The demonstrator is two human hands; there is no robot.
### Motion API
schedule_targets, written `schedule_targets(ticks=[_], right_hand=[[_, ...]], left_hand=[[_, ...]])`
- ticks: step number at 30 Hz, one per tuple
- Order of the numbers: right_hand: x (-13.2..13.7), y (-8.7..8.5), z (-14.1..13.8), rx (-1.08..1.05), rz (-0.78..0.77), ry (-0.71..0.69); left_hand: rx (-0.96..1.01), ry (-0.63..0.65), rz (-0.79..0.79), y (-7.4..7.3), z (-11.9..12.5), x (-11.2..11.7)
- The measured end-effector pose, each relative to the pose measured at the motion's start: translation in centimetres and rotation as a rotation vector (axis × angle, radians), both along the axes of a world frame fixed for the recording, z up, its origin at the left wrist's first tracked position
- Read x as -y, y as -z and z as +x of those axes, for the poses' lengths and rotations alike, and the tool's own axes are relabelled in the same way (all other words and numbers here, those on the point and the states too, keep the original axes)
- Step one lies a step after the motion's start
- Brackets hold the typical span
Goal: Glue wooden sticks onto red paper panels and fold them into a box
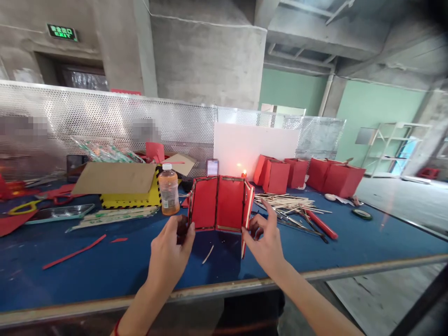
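Note:
A folding red paper frame (230, 203) with dark-edged sticks along its borders stands upright near the table's front. Its two back panels face me, and the side panels are turned toward me. My left hand (171, 249) pinches its lower left edge between thumb and fingers. On the other side, my right hand (266, 242) holds the right panel at its edge, thumb in front and the index finger raised. A thin pale stick (207, 254) lies on the blue tabletop between my hands.
Behind the frame are a lit candle (244, 173) and a phone (212, 167). A bottle (168, 190) and a cardboard box (115, 177) stand left, with yellow scissors (24, 207) beyond. Rightward lie loose sticks (290, 204), a red rod (324, 225), tape (361, 214) and red paper boxes (276, 176).

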State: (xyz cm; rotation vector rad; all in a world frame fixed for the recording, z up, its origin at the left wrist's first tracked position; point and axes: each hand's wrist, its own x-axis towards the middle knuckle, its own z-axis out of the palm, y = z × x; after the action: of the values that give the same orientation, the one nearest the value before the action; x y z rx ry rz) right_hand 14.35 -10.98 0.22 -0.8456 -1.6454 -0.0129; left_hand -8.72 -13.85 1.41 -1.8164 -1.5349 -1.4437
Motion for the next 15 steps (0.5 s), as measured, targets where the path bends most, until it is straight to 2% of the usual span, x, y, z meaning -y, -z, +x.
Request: schedule_targets(ticks=[3,6,9,10,13,15], right_hand=[[0.2,-0.1,-0.2,0.062,-0.113,-0.112],[-0.2,-1.0,0.9,0.151,-0.076,-0.239],[-1.1,-3.9,2.6,0.099,0.009,-0.251],[-1.4,-5.2,3.1,0.157,0.002,-0.264],[-2.2,-8.9,3.8,0.512,-0.102,-0.278],[-2.6,-10.6,3.4,0.598,-0.138,-0.301]], left_hand=[[-0.205,-0.077,-0.111,-1.0,-0.8,-0.3],[-0.307,-0.116,-0.166,-2.3,-1.7,-0.3],[-0.296,-0.08,-0.211,-3.2,-2.1,-0.3],[-0.285,-0.066,-0.223,-3.4,-2.1,-0.3],[-0.253,-0.012,-0.248,-3.2,-1.6,-0.7],[-0.244,0.054,-0.263,-3.1,-1.1,-1.2]])
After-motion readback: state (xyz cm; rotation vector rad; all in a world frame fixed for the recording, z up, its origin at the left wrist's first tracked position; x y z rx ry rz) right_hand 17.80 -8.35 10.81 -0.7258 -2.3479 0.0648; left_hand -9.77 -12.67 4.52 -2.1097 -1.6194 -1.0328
